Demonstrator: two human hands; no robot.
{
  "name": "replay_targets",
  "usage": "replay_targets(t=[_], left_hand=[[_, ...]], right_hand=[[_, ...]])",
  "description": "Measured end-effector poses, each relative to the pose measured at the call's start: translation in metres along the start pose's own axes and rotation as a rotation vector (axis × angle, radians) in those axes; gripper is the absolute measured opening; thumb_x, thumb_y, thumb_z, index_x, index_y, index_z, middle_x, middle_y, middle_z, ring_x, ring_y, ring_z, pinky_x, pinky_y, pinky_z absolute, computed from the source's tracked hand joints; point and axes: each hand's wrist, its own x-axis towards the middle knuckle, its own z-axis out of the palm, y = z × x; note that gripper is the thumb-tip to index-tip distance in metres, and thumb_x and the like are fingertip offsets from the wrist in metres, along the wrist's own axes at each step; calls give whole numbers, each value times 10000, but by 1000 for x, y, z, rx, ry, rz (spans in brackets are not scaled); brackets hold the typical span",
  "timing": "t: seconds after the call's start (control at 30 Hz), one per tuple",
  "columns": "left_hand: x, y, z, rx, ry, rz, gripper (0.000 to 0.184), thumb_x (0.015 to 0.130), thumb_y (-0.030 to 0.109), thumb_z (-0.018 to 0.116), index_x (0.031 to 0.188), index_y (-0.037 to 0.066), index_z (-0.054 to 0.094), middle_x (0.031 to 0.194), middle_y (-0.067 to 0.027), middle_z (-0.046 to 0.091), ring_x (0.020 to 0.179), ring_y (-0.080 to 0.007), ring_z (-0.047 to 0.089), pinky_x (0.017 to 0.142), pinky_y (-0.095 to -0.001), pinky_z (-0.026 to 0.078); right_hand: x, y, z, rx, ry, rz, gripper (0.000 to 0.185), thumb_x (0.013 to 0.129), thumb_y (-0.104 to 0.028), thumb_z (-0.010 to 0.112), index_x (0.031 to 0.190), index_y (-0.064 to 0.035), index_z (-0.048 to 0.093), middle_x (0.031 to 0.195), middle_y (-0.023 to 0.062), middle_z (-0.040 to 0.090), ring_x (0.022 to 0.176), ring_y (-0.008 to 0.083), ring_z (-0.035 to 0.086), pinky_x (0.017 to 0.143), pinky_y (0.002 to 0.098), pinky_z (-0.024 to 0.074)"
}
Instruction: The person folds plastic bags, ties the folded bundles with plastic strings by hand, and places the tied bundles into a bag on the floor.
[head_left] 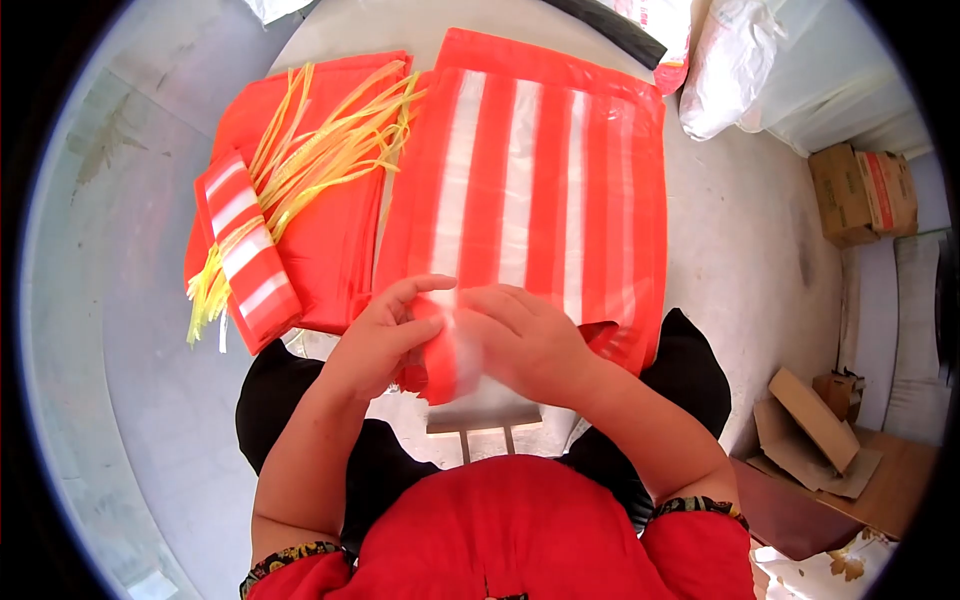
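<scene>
A flat stack of red-and-white striped plastic bags (pixel 495 180) lies in front of me. At its near edge, my left hand (pixel 375 345) curls its thumb and fingers round a gathered part of the striped plastic (pixel 447 368). My right hand (pixel 535 345) is bent over the same part from the right, close beside the left one. Its fingertips are smeared by motion, but the plastic appears gripped under them. To the right of that hand, the bag's near corner lifts into a dark fold.
Left of the bags lies a red plastic stack (pixel 330 235) with loose yellow strips (pixel 325 150) on it. A folded striped bundle (pixel 250 255) is tied with yellow strips. A black bar (pixel 610 30) and white sacks (pixel 730 65) are at the back; cardboard boxes (pixel 860 195) stand right.
</scene>
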Motion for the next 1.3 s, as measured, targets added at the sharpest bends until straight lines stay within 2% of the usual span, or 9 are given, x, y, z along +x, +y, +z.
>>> replay_targets(t=[0.23,0.4,0.53,0.8,0.93,1.03,1.1,1.2,1.3], left_hand=[[9,-1,8,-35,-8,39,365,1027,26,587,1390,36,548,1072,-80,700,948,-131,700,835,-278,578],[14,4,20,-79,23,34,356,1037,42,592,1389,50,541,1066,-76,707,915,-132,717,800,-290,595],[21,-2,16,-89,-44,34,332,1095,166,550,1402,47,507,1052,-89,705,927,-159,732,818,-327,607],[27,-1,32,-178,-87,48,466,1162,343,354,1554,91,355,1282,-205,649,1111,-319,716,935,-426,601],[28,1,39,-111,-83,86,522,1160,369,352,1615,125,271,1357,-224,599,1195,-316,671,982,-424,570],[30,-1,43,-69,-83,103,549,1160,379,350,1638,138,230,1371,-217,591,1210,-311,661,983,-408,562],[34,-3,45,-63,-76,110,556,1161,376,343,1646,137,211,1370,-206,592,1209,-310,662,975,-395,563],[33,-1,50,-57,-13,101,514,1151,321,405,1610,112,305,1326,-175,628,1155,-260,680,932,-359,570],[30,0,45,186,83,234,384,1107,198,536,1467,66,518,1237,-120,671,1019,-176,678,864,-293,550]], right_hand=[[-9,2,4,-157,79,-258,536,796,-190,799,1297,-106,628,1340,123,596,1204,308,631,946,416,569],[-4,-8,-9,102,-15,-26,709,766,-315,878,1368,-89,580,1417,157,537,1281,355,575,1000,457,543],[-2,-15,-20,293,-15,226,808,778,-330,897,1434,-67,505,1444,170,513,1281,383,574,1003,460,539],[-5,0,-17,548,-32,616,590,898,-121,713,1436,-42,483,1411,211,559,1254,385,618,995,452,541],[-1,14,-29,693,-51,770,510,934,-70,602,1430,-39,487,1344,241,629,1244,398,642,997,457,538],[-1,30,-32,542,-76,689,478,954,-62,566,1428,-56,503,1306,249,659,1201,391,666,990,453,542],[6,33,-42,520,-148,776,475,938,-14,538,1413,-12,533,1341,221,655,1286,348,628,1046,415,514],[9,39,-49,441,-201,824,449,936,11,529,1384,14,571,1325,220,672,1298,333,628,1061,395,508],[6,45,-51,345,-195,778,406,958,-24,538,1360,-36,597,1205,230,689,1159,369,665,973,451,535]])
